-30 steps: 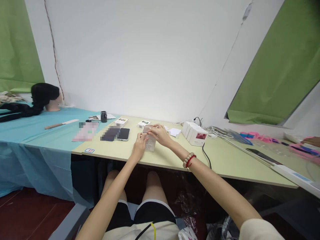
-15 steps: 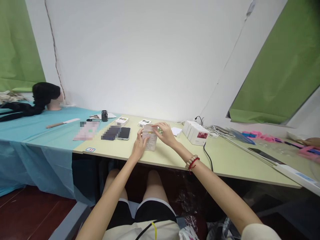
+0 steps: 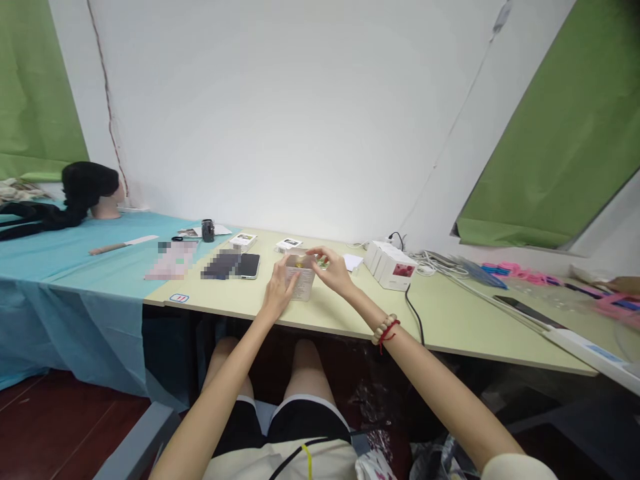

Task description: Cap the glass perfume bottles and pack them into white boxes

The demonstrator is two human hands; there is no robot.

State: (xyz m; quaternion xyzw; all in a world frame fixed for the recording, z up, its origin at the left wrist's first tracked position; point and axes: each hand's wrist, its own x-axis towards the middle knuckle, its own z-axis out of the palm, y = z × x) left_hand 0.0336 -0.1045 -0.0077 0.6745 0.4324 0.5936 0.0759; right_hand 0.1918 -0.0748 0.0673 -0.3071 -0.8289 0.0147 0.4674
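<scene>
Close by, box (image 3: 302, 285) near desk (image 3: 225, 296) edge

Both arms outstretched, left hand (image 3: 277, 291) cupped, right hand (image 3: 333, 271) fingers pinched

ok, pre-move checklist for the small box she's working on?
1. Left hand gripping the side of the small box: ok.
2. Right hand at the box's top edge: ok.
3. Box upright on the table: ok.
4. Box top open or shut: cannot tell, the right hand covers it.
5. Phone apart from the box: ok, it lies off to the left.
6. Black cable off the right wrist: ok, but close beside it.
</scene>
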